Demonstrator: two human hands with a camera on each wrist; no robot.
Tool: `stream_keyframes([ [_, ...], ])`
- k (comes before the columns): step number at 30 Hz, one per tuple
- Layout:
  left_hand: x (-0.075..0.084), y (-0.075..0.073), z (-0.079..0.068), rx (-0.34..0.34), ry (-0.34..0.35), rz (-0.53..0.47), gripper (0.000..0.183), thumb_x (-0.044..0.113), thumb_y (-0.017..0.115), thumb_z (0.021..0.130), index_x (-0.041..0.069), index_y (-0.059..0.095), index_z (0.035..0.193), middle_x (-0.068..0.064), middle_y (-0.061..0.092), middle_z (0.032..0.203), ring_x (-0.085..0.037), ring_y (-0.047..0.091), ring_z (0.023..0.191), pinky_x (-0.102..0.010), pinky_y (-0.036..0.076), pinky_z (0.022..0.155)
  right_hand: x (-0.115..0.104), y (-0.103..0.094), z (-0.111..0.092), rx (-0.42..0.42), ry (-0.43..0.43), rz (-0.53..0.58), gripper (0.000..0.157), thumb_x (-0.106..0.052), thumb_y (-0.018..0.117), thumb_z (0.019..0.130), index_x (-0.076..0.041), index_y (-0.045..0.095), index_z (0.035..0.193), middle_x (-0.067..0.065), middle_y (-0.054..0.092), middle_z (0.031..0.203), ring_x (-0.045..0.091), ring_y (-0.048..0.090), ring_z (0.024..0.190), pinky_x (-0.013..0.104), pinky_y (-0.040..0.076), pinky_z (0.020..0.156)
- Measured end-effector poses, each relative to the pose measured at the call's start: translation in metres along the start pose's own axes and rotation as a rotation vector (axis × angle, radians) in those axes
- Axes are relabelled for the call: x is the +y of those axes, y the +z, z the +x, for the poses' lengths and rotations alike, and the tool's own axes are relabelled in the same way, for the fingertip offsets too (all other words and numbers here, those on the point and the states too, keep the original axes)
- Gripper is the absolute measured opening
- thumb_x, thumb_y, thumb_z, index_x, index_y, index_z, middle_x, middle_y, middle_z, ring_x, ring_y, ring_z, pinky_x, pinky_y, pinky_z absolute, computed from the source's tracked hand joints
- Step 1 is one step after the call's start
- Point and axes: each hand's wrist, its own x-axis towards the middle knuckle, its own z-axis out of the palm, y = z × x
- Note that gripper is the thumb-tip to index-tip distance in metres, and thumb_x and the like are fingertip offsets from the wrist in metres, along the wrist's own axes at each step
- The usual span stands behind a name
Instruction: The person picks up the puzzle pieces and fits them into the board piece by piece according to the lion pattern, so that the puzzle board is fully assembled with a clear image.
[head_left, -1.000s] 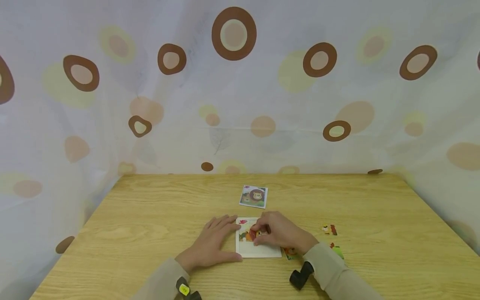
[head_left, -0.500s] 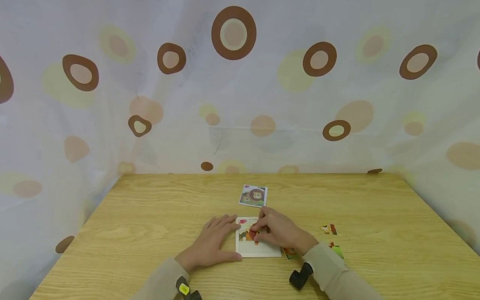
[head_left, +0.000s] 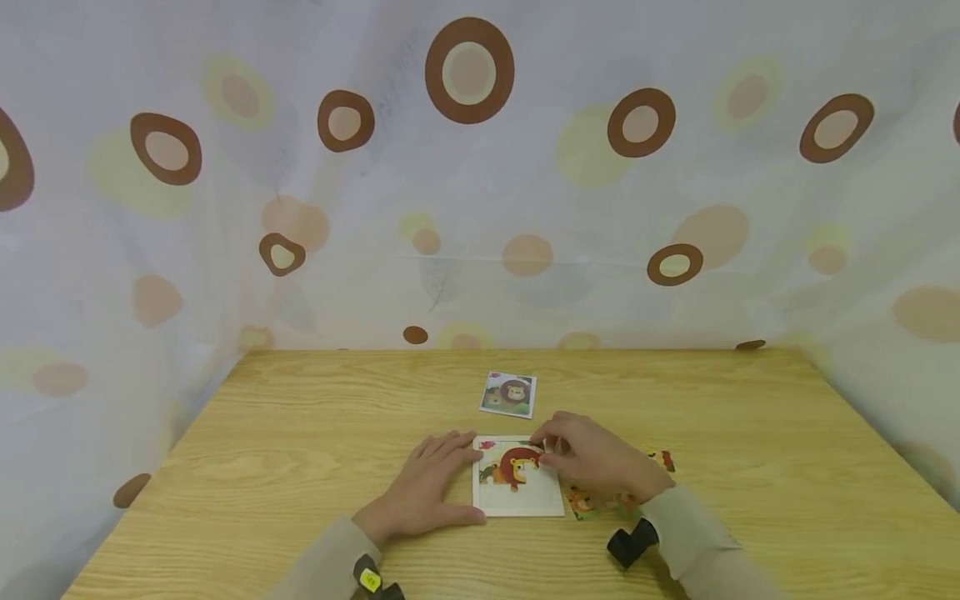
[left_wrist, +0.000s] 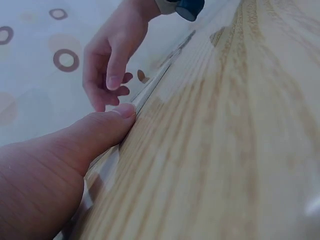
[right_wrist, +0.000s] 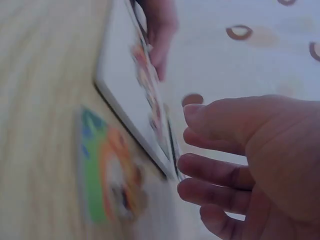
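From the head camera, a wooden tabletop stands before a pale curtain printed with brown rings. Near its middle lies a white puzzle tray with part of a lion picture already filled in. The left hand lies flat on the tabletop against the tray's left edge, fingers straight and slightly spread, holding nothing. The right hand sits over the tray's right edge, its fingers loosely bent; nothing can be made out between them. Loose puzzle pieces lie on the tabletop just beside the tray's right side, partly under that hand, and another small piece shows beyond the wrist. A small lion card lies farther back, apart from the tray.

At the left wrist, the camera looks low along the wood. The left thumb presses against the tray's thin edge. Beyond it the right hand hangs above the tray with fingers curved downward, their tips apart and empty.

At the right wrist, the view is blurred. The right hand fills the lower right, its fingers relaxed, slightly curled and holding nothing. The tray runs away from it, with the left hand's fingers at its far edge. An orange and green piece lies flat on the tabletop just beside the tray's near corner.
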Motion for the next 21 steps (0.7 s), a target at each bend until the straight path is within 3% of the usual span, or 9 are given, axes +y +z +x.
stream_keyframes([
  [7, 0.002, -0.001, -0.001, -0.003, 0.002, -0.002, 0.074, 0.057, 0.067, 0.081, 0.015, 0.05, 0.139, -0.008, 0.036, 0.154, -0.034, 0.026, 0.144, -0.06, 0.012, 0.116, 0.016, -0.021, -0.017, 0.042, -0.033, -0.038, 0.022, -0.011, 0.063, 0.092, 0.001, 0.065, 0.111, 0.002, 0.063, 0.092, 0.008, 0.056, 0.076, 0.024, 0.051, 0.066],
  [21, -0.001, 0.001, -0.002, -0.005, 0.009, 0.001, 0.074, 0.059, 0.066, 0.081, 0.017, 0.049, 0.139, -0.006, 0.035, 0.155, -0.034, 0.025, 0.144, -0.06, 0.012, 0.116, 0.042, -0.045, -0.059, 0.026, 0.112, -0.092, 0.037, -0.017, 0.072, 0.085, 0.003, 0.059, 0.115, 0.009, 0.062, 0.1, 0.021, 0.058, 0.087, 0.033, 0.052, 0.071],
])
